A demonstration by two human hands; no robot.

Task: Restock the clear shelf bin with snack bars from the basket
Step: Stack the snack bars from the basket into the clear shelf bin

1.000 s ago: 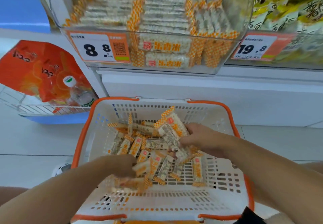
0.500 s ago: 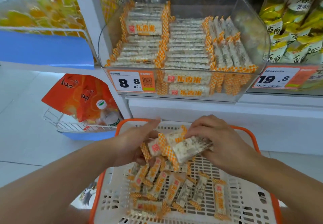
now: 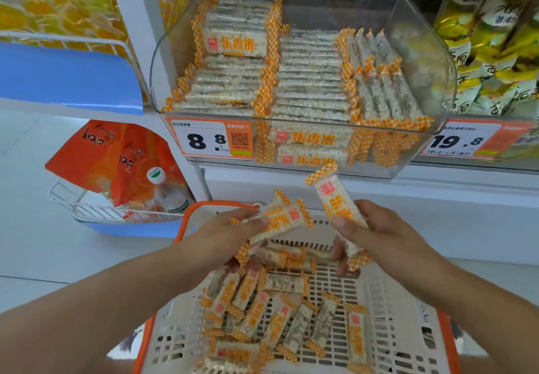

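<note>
Snack bars (image 3: 280, 222) gripped in left hand (image 3: 224, 236), one bar (image 3: 338, 204) pinched upright in right hand (image 3: 379, 233), above basket (image 3: 402, 300), below clear shelf bin (image 3: 423, 61).

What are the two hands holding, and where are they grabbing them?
Both hold snack bars. The left hand grips a small bunch of bars by their lower ends. The right hand pinches one upright bar around its lower half.
</note>
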